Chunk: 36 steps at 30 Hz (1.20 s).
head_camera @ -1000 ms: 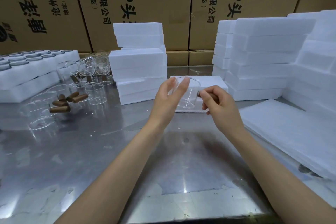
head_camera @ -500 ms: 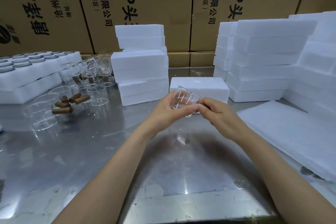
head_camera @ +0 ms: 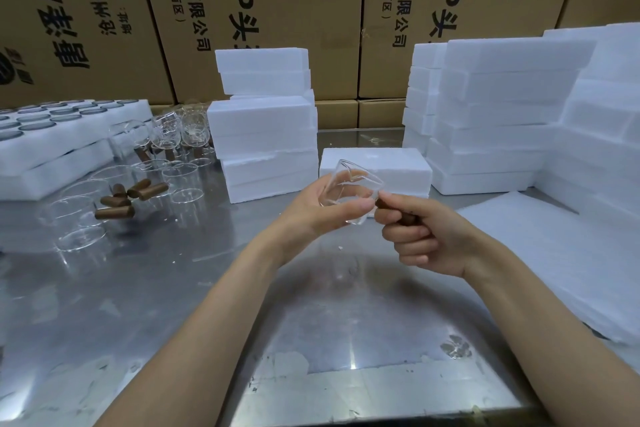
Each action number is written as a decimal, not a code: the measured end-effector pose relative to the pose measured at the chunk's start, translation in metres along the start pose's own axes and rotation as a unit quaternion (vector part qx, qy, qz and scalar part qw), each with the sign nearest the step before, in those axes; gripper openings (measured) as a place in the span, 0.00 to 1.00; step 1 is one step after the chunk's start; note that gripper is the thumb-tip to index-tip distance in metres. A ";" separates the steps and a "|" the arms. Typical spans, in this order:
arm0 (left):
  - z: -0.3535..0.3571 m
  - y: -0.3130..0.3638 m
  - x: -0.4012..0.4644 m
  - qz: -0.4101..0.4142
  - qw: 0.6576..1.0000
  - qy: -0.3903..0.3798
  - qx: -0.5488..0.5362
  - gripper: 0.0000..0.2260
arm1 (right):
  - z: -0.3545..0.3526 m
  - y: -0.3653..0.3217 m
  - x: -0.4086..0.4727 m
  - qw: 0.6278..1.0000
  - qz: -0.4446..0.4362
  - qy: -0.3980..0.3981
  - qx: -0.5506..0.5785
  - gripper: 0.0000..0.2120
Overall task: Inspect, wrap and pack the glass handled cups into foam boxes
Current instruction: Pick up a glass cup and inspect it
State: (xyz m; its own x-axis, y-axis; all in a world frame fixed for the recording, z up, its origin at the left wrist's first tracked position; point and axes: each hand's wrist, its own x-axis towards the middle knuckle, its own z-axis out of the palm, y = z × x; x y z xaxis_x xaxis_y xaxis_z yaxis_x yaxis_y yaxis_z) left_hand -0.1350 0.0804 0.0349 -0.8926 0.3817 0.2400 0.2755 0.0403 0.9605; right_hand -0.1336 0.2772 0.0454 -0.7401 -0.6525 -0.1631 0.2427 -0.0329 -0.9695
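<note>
Cup tipped over for inspection

Upright a second ago, the glass cup (head_camera: pixel 353 192) now lies tilted above the table (head_camera: pixel 173 288), left hand (head_camera: pixel 322 206) cradling its bowl, right hand (head_camera: pixel 420 234) clenched round its brown handle (head_camera: pixel 382 203); foam box (head_camera: pixel 398 166) waits at 12 o'clock.

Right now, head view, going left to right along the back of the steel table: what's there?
White foam trays holding glass cups → loose clear glass cups with brown wooden handles → middle stack of white foam boxes → single low white foam box → tall right-hand stacks of white foam boxes.
</note>
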 end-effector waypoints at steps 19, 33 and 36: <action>0.003 -0.006 0.006 -0.005 0.985 0.166 -0.052 0.35 | 0.001 -0.005 0.001 0.946 -0.122 0.237 0.187 0.20; 0.016 -0.003 0.006 0.020 0.989 0.116 0.090 0.43 | 0.007 0.004 0.007 0.937 -0.217 0.274 0.016 0.08; 0.014 -0.004 0.005 0.055 0.977 0.120 0.167 0.49 | 0.005 0.003 0.008 0.931 -0.219 0.290 0.036 0.08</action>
State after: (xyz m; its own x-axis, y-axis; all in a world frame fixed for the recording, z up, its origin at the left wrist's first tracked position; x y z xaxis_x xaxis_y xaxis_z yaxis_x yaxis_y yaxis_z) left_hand -0.1352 0.0955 0.0306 -0.8983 0.1739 0.4034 0.4390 0.3256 0.8374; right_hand -0.1352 0.2681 0.0422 -0.9870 -0.0472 0.1537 -0.1360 -0.2645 -0.9547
